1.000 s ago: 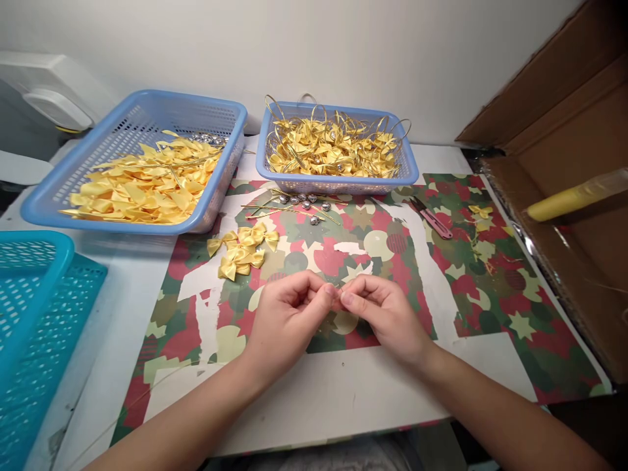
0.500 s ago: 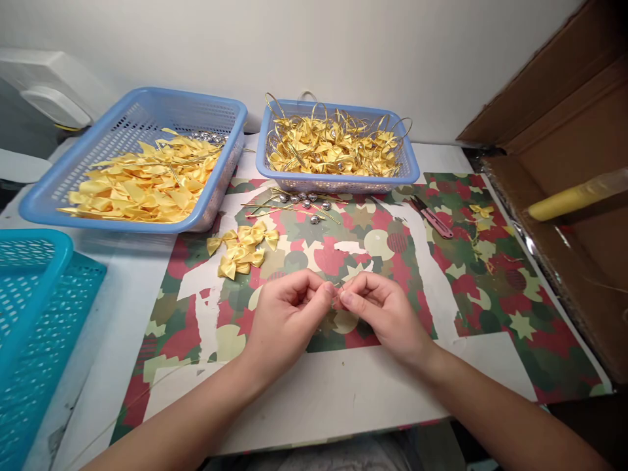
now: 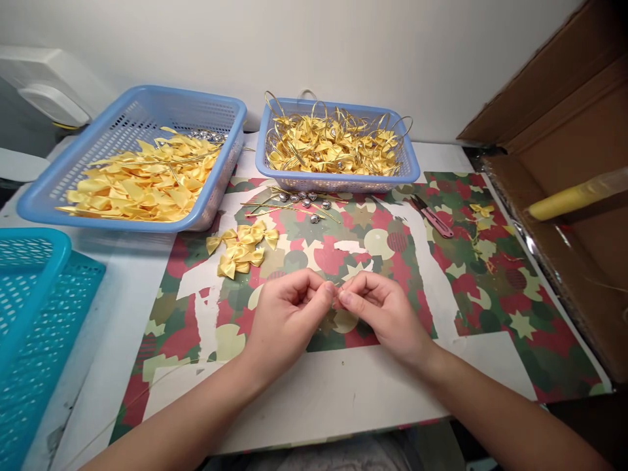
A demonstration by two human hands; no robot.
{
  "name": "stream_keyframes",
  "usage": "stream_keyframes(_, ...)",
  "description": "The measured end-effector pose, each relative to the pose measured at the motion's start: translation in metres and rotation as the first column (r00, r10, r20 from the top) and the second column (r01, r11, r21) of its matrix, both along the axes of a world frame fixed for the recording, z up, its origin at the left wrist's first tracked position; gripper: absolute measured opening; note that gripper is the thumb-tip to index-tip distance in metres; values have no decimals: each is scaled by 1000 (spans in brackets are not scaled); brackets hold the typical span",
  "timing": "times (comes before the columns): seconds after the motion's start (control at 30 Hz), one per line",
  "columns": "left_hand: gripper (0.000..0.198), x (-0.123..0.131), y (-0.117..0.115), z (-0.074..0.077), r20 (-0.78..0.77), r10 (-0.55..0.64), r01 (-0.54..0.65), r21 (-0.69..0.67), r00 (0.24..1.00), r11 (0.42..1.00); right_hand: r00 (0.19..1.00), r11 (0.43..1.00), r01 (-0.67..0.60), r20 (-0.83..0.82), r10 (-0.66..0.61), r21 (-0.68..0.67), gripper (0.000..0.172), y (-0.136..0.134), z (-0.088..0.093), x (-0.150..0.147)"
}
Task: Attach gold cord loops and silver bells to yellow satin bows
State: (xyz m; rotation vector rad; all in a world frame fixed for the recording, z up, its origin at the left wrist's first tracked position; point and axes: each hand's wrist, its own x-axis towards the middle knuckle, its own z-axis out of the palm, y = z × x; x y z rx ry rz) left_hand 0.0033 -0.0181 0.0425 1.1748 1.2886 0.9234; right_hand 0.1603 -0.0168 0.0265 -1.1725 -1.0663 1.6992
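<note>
My left hand (image 3: 294,314) and my right hand (image 3: 380,311) meet fingertip to fingertip over the patterned sheet (image 3: 343,255). Both are closed in a pinch. Whatever lies between the fingertips is too small and hidden to make out. Beyond my left hand sits a small pile of yellow satin bows (image 3: 243,247). Farther back, several silver bells (image 3: 307,201) lie among thin gold ties (image 3: 265,208). A thin strand (image 3: 132,399) runs along the sheet beside my left forearm.
A blue basket (image 3: 210,219) of yellow bows and bells stands at back left, another blue basket (image 3: 338,182) of bows with gold loops at back centre. A teal basket (image 3: 53,314) is at left. A pink cutter (image 3: 436,219) lies right, near a cardboard box (image 3: 554,131).
Both hands stay pinched together in nearly the same place. Little else differs beyond a very slight shift of the view.
</note>
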Motion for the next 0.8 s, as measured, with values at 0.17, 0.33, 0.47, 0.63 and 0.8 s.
stream_keyframes(0.17, 28, 0, 0, 0, 11, 3, -3, 2, 1000, 1000, 1000, 1000, -2, -2, 2, 5, 25, 0, 0, -1)
stream_keyframes(0.33, 27, 1, 0, 1, 14, 6, -6, 21, 1000, 1000, 1000, 1000, -5, -8, 5, -8, 24, 0, 0, 0)
stream_keyframes(0.47, 26, 1, 1, 1, 11, 8, -8, 31, 1000, 999, 1000, 1000, -12, -21, 11, -18, 24, 0, 0, 1)
stream_keyframes(0.63, 27, 1, 2, 0, 17, 6, -7, 32, 1000, 999, 999, 999, -16, -34, 15, -27, 23, 0, -1, 2)
stream_keyframes(0.8, 27, 2, 2, 1, 20, 8, -8, 39, 1000, 999, 999, 999, -25, -39, 24, -42, 25, 1, -2, 1)
